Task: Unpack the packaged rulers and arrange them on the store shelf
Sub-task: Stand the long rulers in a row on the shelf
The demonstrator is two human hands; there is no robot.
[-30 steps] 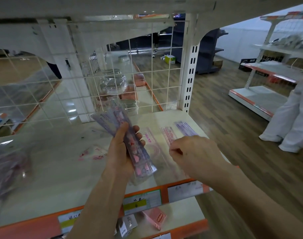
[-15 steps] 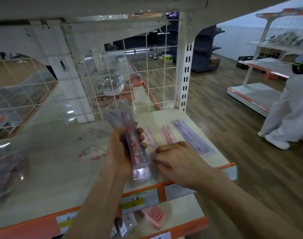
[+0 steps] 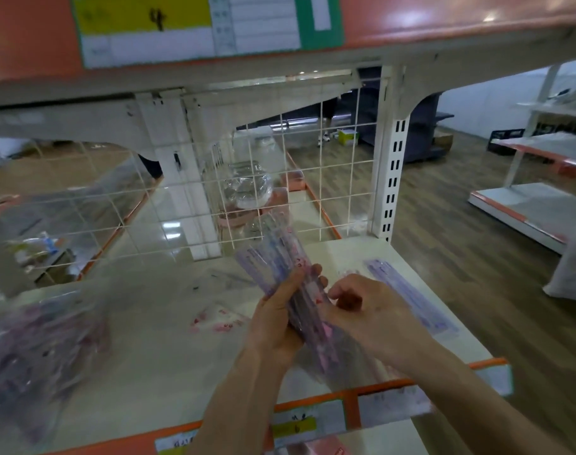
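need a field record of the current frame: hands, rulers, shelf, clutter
left hand: grips bundle of packaged rulers, tilted above the shelf
right hand: fingers curled, at the bundle's lower part; grip unclear
placed: purple ruler flat on the shelf, right of the hands
clutter: wrapper mid-shelf; blurred bag with purple contents at left
progress: bundle not yet laid out
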